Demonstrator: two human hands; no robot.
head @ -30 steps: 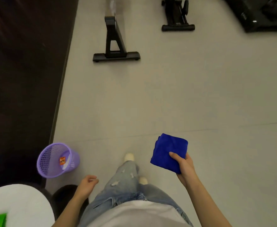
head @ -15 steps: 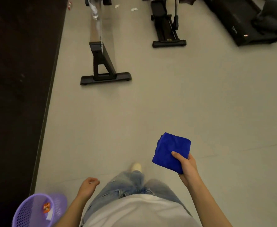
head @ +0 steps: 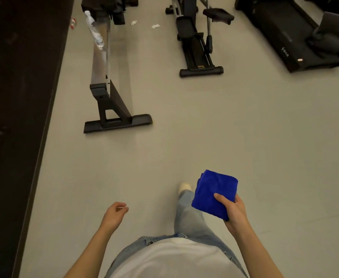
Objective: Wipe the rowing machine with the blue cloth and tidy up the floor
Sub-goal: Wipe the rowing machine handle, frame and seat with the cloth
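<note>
Head view, looking down at a grey floor [head: 204, 127] through the eyes of a person walking. The right hand [head: 234, 213] holds a folded blue cloth [head: 214, 194] out in front at about waist height, with the thumb on top and the fingers clamped beneath it. The left hand [head: 115, 214] hangs at the side, fingers loosely curled and apparently empty.

Compared with a second ago, the rowing machine [head: 104, 91] is much closer. Its black foot and long rail are now ahead on the left, and the purple basket has dropped out of sight. The person seems to be still approaching, and wiping has not begun.

More litter has come into view. A clear bottle [head: 94, 31] lies on the rail, and white paper scraps [head: 155, 26] lie on the floor beyond. A small red-and-white item [head: 73, 22] by the dark wall is too blurred to identify.

The top edge cuts off the rowing machine's far end. Another exercise machine [head: 196, 51] and a treadmill [head: 285, 37] stand to the right, partly cropped.
</note>
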